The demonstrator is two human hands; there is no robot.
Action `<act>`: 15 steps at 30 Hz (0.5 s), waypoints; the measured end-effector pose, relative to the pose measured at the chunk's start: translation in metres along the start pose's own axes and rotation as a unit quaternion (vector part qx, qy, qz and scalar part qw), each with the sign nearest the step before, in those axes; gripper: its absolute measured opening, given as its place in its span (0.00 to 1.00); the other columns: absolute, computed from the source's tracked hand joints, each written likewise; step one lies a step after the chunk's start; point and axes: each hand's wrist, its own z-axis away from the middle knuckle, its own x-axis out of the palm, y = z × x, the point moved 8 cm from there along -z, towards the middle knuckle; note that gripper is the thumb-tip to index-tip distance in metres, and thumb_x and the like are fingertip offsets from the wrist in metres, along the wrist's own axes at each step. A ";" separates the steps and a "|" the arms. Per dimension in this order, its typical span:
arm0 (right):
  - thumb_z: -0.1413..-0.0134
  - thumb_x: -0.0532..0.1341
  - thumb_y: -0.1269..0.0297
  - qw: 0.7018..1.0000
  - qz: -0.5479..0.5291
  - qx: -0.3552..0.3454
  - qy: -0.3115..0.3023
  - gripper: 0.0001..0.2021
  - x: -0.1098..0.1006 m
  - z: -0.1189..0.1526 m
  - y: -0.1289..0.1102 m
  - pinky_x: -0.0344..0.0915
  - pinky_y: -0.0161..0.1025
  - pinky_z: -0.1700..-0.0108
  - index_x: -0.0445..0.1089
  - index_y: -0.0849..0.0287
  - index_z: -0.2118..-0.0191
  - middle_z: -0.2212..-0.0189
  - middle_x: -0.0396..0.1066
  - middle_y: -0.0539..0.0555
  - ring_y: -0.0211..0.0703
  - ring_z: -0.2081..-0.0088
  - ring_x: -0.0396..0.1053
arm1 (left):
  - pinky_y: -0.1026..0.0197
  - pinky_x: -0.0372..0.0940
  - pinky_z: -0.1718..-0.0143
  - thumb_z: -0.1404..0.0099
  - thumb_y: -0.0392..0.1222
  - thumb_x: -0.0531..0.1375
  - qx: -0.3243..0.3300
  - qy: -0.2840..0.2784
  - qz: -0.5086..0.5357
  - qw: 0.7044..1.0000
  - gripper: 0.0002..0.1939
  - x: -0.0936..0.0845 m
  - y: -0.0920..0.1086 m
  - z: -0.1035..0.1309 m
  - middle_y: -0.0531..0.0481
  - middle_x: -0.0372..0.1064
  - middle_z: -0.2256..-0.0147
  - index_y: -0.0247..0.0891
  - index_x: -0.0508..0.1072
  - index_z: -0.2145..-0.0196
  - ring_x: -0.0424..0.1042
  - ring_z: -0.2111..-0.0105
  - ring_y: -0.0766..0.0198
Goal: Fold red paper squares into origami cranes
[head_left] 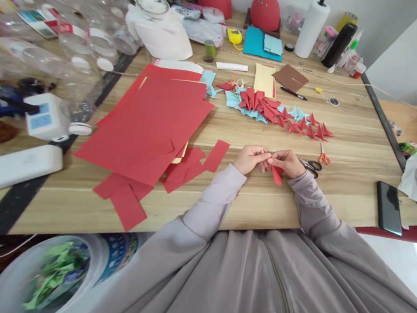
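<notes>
Both hands meet over the front middle of the table around a folded piece of red paper [277,176]. My left hand [249,159] pinches its upper part, and my right hand [288,163] grips it from the other side, fingertips nearly touching. The paper's lower end hangs out below the fingers; its upper folds are mostly hidden. Beyond the hands lies a row of folded red paper pieces [258,104] with light blue folded pieces [233,99] among them. To the left are cut red paper strips [217,156] beside large red sheets [146,118].
Black-handled scissors [315,165] and small orange scissors [324,156] lie right of my right hand. A phone [388,208] rests at the front right edge. Plastic bottles [74,36] crowd the back left. A bin [8,291] with green scraps stands below the left edge.
</notes>
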 end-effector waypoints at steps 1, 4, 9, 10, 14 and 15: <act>0.60 0.68 0.54 1.000 0.004 -0.003 -0.001 0.15 0.000 0.000 0.000 0.64 0.35 0.70 0.72 0.62 0.78 0.80 0.72 0.52 0.36 0.76 0.67 | 0.67 0.61 0.84 0.48 0.51 0.65 0.000 0.002 -0.005 1.000 0.19 0.000 0.000 0.000 0.49 0.69 0.84 0.31 0.68 0.81 0.67 0.87 0.68; 0.61 0.69 0.55 1.000 0.008 -0.002 0.012 0.14 -0.004 -0.001 0.003 0.63 0.35 0.72 0.72 0.62 0.78 0.80 0.72 0.52 0.36 0.77 0.67 | 0.68 0.59 0.85 0.49 0.50 0.65 0.009 0.026 -0.019 0.999 0.19 -0.001 0.000 0.000 0.50 0.68 0.84 0.32 0.66 0.82 0.66 0.87 0.69; 0.62 0.69 0.55 1.000 -0.003 0.007 0.028 0.13 -0.008 -0.002 0.008 0.64 0.34 0.72 0.73 0.62 0.77 0.80 0.73 0.52 0.36 0.78 0.67 | 0.68 0.60 0.84 0.51 0.49 0.67 0.026 0.079 -0.012 0.996 0.17 -0.007 0.002 0.000 0.53 0.67 0.85 0.32 0.68 0.79 0.66 0.87 0.70; 0.62 0.69 0.56 1.000 -0.010 0.010 0.028 0.13 -0.007 -0.002 0.008 0.64 0.34 0.72 0.73 0.62 0.77 0.80 0.73 0.51 0.36 0.78 0.67 | 0.68 0.60 0.84 0.51 0.49 0.67 0.024 0.079 -0.006 0.997 0.17 -0.008 0.002 0.000 0.53 0.67 0.84 0.32 0.68 0.79 0.66 0.87 0.69; 0.63 0.70 0.57 0.997 -0.062 0.024 0.037 0.13 -0.006 -0.001 0.011 0.64 0.35 0.72 0.73 0.61 0.74 0.80 0.72 0.50 0.36 0.78 0.67 | 0.67 0.60 0.85 0.51 0.49 0.67 0.016 0.069 0.005 0.997 0.18 -0.008 0.000 -0.001 0.53 0.67 0.84 0.32 0.66 0.81 0.66 0.87 0.70; 0.63 0.70 0.57 0.996 -0.072 0.027 0.039 0.13 -0.006 -0.001 0.011 0.64 0.35 0.72 0.73 0.61 0.74 0.80 0.72 0.50 0.36 0.78 0.67 | 0.67 0.59 0.85 0.51 0.49 0.67 0.015 0.069 0.005 0.997 0.18 -0.008 0.000 -0.001 0.53 0.67 0.84 0.32 0.66 0.81 0.65 0.87 0.70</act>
